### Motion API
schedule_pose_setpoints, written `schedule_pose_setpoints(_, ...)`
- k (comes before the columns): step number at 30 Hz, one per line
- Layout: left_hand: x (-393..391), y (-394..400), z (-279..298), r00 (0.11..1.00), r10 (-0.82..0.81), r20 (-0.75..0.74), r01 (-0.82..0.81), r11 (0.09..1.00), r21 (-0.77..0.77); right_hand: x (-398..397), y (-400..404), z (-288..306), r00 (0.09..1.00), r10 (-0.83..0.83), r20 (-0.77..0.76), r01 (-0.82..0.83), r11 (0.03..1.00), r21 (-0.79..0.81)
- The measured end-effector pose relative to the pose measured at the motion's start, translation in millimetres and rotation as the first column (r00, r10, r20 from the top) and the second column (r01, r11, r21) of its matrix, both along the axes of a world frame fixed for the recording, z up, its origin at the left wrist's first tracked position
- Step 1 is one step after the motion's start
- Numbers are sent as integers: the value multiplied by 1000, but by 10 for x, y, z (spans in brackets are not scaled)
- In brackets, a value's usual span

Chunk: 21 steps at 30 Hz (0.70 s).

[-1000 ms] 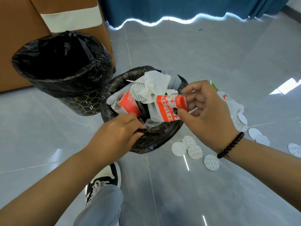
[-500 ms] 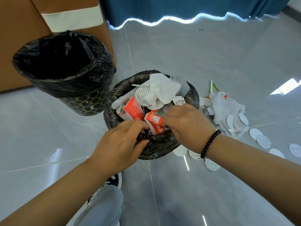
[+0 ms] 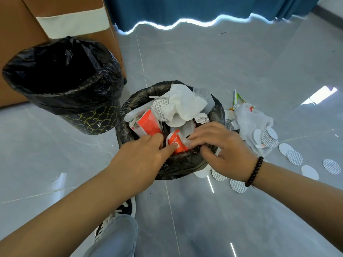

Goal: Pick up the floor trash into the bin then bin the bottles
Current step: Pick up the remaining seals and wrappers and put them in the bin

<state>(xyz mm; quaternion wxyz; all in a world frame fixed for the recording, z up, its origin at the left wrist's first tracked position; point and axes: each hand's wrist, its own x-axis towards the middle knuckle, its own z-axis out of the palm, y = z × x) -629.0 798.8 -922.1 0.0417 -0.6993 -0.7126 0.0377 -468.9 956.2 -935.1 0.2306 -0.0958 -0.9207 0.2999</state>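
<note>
A small bin with a black liner (image 3: 181, 166) stands on the floor, packed with white tissue (image 3: 183, 104), a round foil seal and an orange carton (image 3: 148, 123). A second crumpled orange-and-white carton (image 3: 177, 143) sits just inside the near rim. My left hand (image 3: 141, 156) grips the near rim of the liner, with its thumb lying against that carton. My right hand (image 3: 220, 147), with a black bead bracelet, presses with spread fingers on the trash beside the carton. No bottles are in view.
A taller bin with a black liner (image 3: 61, 78) leans at the left, in front of a brown cardboard box (image 3: 18, 34). A clear plastic bag (image 3: 254, 119) and several round white seals (image 3: 293, 156) lie on the grey tiles right of the small bin. My shoe (image 3: 120, 214) is below.
My right hand brought the orange-and-white carton down from above the bin, pushed it inside the near rim and now presses on it. My left hand stayed at the rim.
</note>
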Motion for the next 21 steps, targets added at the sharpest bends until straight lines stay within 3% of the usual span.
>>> schedule_pose_setpoints(3,39,133,84,998,-40,-43,34,993,-115,176,65,-116,973,-184,-137,187,982,3)
schedule_pose_setpoints(5,33,259,126,997,-26,-66,9,970,-244,310,157,-227,939,-324,-114,317,945,-77)
schedule_pose_setpoints(7,10,356,130,996,-21,-91,-9,946,-324,422,262,-407,895,-445,33,445,883,-150)
schedule_pose_setpoints(9,5,416,138,993,4,-118,-47,930,-366,522,383,-657,797,-517,311,574,810,-125)
schedule_pose_setpoints(12,-24,410,80,986,65,-154,-100,968,-232,648,471,-1004,558,-450,697,644,765,-21)
schedule_pose_setpoints(15,-98,340,-62,987,89,-131,-89,996,11,759,410,-1255,402,-352,845,547,833,87)
schedule_pose_setpoints(18,-140,293,-158,991,125,-35,-119,980,157,871,301,-1439,361,-310,879,479,871,110)
schedule_pose_setpoints(21,-126,255,-164,985,165,57,-173,965,195,971,220,-1545,345,-301,889,417,898,142)
